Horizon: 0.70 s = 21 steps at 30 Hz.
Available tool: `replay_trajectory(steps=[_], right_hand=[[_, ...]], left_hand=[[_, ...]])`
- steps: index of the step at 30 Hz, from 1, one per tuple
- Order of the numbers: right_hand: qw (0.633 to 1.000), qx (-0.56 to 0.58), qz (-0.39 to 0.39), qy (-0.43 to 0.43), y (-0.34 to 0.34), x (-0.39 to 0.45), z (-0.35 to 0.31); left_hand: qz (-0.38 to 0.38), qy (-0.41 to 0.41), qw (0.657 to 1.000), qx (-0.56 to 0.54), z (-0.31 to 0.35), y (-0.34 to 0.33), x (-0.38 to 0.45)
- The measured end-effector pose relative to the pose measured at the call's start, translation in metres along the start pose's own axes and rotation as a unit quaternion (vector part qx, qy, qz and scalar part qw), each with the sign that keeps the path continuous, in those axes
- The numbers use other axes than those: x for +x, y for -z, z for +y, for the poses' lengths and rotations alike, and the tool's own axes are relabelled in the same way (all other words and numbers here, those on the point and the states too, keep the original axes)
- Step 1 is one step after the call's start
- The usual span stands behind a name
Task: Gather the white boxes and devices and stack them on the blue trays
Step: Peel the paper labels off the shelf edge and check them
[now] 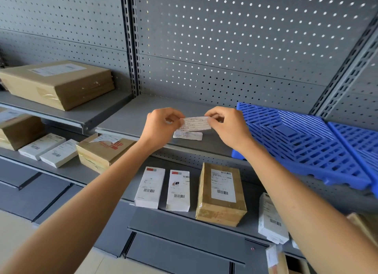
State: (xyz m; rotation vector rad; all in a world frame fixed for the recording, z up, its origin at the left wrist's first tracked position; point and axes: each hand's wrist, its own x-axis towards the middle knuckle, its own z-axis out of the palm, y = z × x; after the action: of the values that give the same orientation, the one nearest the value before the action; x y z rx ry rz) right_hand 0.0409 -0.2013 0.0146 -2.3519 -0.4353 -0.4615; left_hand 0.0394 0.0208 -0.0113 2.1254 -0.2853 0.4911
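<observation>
Both the left hand and right hand pinched a paper slip, blue trays at three o'clock.

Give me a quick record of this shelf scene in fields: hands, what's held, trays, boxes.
left hand: pinches left end of paper label
right hand: pinches right end of the label
second label: lies flat on upper shelf
blue trays: on upper shelf at right, nothing stacked on them
white boxes: two side by side on lower shelf
brown box: right of them
</observation>
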Motion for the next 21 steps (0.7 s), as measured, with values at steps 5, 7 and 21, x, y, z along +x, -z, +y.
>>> replay_trajectory(steps=[5, 7, 21], right_hand=[[0.998, -0.004, 0.062, -0.030, 0.030, -0.021, 0.007], [0.995, -0.002, 0.089, -0.041, 0.046, -0.033, 0.012], [0.980, -0.018, 0.171, -0.104, 0.153, -0.109, 0.072]], left_hand=[[-0.048, -0.027, 0.997, -0.062, 0.023, -0.019, 0.012], [-0.063, -0.037, 0.993, -0.089, 0.035, -0.033, 0.014], [-0.148, -0.098, 0.978, -0.106, 0.131, -0.135, -0.001]])
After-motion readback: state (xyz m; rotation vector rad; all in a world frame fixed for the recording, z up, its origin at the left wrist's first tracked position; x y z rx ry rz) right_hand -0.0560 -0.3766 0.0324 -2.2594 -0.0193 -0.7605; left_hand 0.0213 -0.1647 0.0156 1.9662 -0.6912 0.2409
